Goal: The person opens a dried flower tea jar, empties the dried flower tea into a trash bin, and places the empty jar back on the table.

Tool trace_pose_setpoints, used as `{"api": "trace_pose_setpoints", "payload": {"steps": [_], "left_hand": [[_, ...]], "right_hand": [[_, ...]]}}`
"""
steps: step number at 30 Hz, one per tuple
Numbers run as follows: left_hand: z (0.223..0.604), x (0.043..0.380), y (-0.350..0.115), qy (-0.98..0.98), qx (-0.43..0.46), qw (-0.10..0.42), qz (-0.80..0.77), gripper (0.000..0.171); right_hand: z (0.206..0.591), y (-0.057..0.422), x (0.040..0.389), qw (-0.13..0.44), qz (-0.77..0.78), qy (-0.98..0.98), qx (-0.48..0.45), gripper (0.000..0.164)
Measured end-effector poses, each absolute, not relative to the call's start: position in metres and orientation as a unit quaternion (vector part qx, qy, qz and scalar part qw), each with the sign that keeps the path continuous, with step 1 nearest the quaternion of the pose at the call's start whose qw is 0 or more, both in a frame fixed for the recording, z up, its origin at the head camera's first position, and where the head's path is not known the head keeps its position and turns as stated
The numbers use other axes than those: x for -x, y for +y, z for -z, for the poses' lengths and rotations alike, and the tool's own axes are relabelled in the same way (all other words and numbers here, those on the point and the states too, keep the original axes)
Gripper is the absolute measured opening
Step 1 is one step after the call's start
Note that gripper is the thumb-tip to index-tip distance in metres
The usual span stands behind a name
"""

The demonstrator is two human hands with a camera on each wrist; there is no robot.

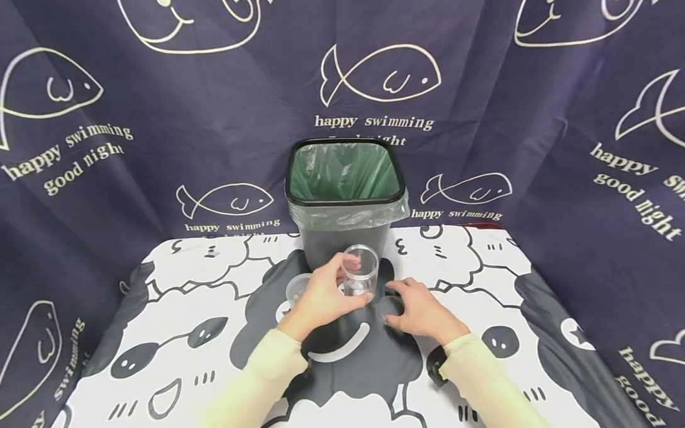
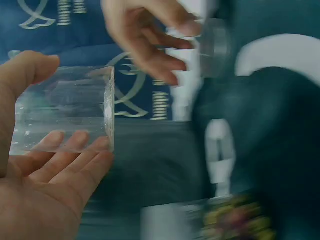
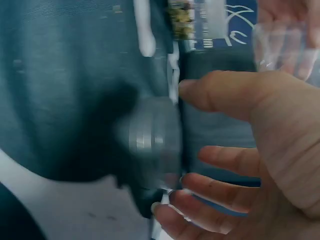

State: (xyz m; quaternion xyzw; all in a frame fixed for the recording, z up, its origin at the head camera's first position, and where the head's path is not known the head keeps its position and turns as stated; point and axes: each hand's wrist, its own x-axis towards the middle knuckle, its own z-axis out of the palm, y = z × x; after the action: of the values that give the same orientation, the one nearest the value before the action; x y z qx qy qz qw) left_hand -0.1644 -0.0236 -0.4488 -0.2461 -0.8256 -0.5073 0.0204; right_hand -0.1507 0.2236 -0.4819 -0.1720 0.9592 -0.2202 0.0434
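Observation:
My left hand (image 1: 325, 298) holds a clear plastic jar (image 1: 360, 271) upright in front of the bin, thumb on one side and fingers on the other. No contents show through its wall in the left wrist view. To the right, a shallow clear round lid (image 1: 391, 309) lies on the dark part of the cloth. My right hand (image 1: 424, 309) is spread around the lid, thumb and fingers apart; in the right wrist view the lid sits just beyond the fingertips, blurred. Partly hidden behind the left hand stands another clear container (image 1: 297, 287), with yellowish and reddish bits (image 2: 235, 220) in it.
A grey bin (image 1: 342, 236) with a black rim and a clear liner bag stands at the back of the table, right behind the jar. The table wears a black-and-white cartoon cloth (image 1: 203, 310). Dark blue curtains (image 1: 238, 122) with fish drawings hang behind and at both sides.

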Motion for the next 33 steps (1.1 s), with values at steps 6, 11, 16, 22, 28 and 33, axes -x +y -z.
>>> {"api": "trace_pose_setpoints", "payload": {"steps": [6,11,16,22,28,33], "left_hand": [[0.484,0.167,-0.018,-0.846,0.212,-0.013,0.489,0.062],[0.494,0.163,-0.01,-0.855,0.226,-0.019,0.467,0.061],[0.499,0.158,-0.001,-0.862,0.224,-0.028,0.454,0.057],[0.507,0.154,0.004,-0.863,0.22,-0.043,0.452,0.056],[0.508,0.153,0.005,-0.868,0.221,-0.036,0.444,0.058],[0.511,0.154,0.004,-0.874,0.215,-0.019,0.435,0.06]], "right_hand": [[0.504,0.216,0.151,0.029,0.194,0.966,0.169,0.071],[0.505,0.215,0.149,0.001,0.194,0.968,0.158,0.062],[0.503,0.215,0.149,-0.007,0.192,0.969,0.154,0.058],[0.503,0.218,0.146,0.0,0.191,0.971,0.143,0.057],[0.503,0.221,0.145,0.003,0.187,0.973,0.134,0.057],[0.504,0.222,0.143,-0.005,0.181,0.974,0.136,0.057]]}}
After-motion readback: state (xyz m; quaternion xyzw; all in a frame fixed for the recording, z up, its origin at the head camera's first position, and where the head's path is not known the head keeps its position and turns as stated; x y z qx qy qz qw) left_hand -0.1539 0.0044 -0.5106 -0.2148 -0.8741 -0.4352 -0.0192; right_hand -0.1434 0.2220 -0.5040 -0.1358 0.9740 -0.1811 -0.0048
